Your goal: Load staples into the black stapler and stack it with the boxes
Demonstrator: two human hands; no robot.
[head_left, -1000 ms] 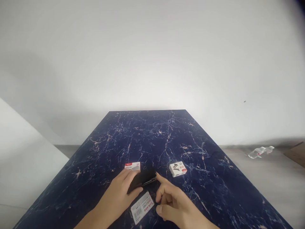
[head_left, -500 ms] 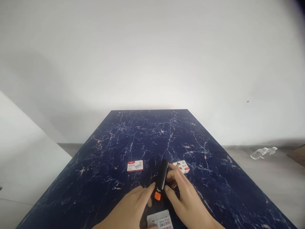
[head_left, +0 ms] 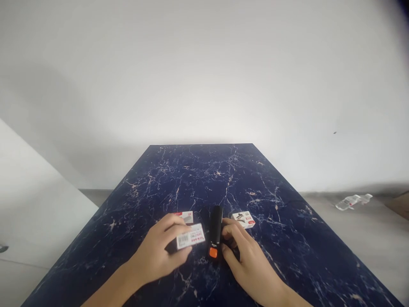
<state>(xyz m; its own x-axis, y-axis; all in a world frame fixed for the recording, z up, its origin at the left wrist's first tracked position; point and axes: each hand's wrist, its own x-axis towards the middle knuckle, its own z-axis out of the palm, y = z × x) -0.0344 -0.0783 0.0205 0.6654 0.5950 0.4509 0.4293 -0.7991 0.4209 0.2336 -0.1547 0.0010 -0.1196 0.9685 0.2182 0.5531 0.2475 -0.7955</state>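
Observation:
My left hand (head_left: 159,245) holds a small white box with red print and a barcode (head_left: 191,237) between thumb and fingers, raised over the table. Behind it, partly covered by that hand, lies a red and white staple box (head_left: 187,216). A black stapler with an orange end (head_left: 216,226) points away from me in the middle, its orange end nearest. Along its right side, my right hand (head_left: 247,260) is closed, with bent fingers and thumb against it. Just beyond those fingers lies another white and red box (head_left: 244,219) with a picture on it.
The dark blue marbled table (head_left: 204,179) narrows toward a pale wall (head_left: 204,76). On the floor at the right lies a clear plastic bottle (head_left: 348,202), near a brown cardboard piece (head_left: 399,207). A white panel (head_left: 38,192) stands on the left.
My left hand has left the stapler's side and picked up the near box, lifting it forward and left. The stapler has turned to lie straighter. My right hand has barely moved.

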